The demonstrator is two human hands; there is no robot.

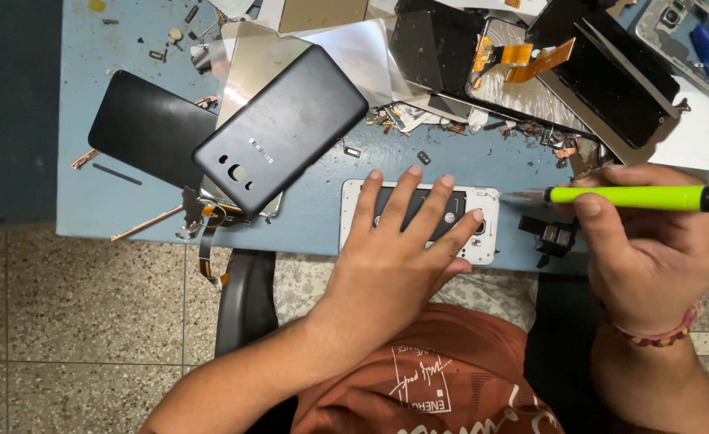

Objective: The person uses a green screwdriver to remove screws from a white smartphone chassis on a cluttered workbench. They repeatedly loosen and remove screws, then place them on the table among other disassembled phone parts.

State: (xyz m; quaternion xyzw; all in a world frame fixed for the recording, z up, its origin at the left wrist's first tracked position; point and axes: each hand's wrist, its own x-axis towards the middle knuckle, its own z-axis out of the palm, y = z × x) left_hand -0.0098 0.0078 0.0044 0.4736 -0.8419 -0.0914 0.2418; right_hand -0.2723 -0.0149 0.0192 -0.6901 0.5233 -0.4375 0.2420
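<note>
From the head view, the left hand [394, 257] lies flat with fingers spread, its grip open, pressing down on a white opened phone frame with a dark inner panel [483, 233] that sits at the near edge of the pale blue surface [113, 201]. The right hand [651, 249] has its grip pinched around a lime-green screwdriver with a black end cap [635, 196], held level, its metal tip touching the frame's upper right corner. A black plastic phone back cover [282, 128] rests to the left on shiny panels. Dark display panels with orange flex cables [523, 56] lie scattered farther back.
</note>
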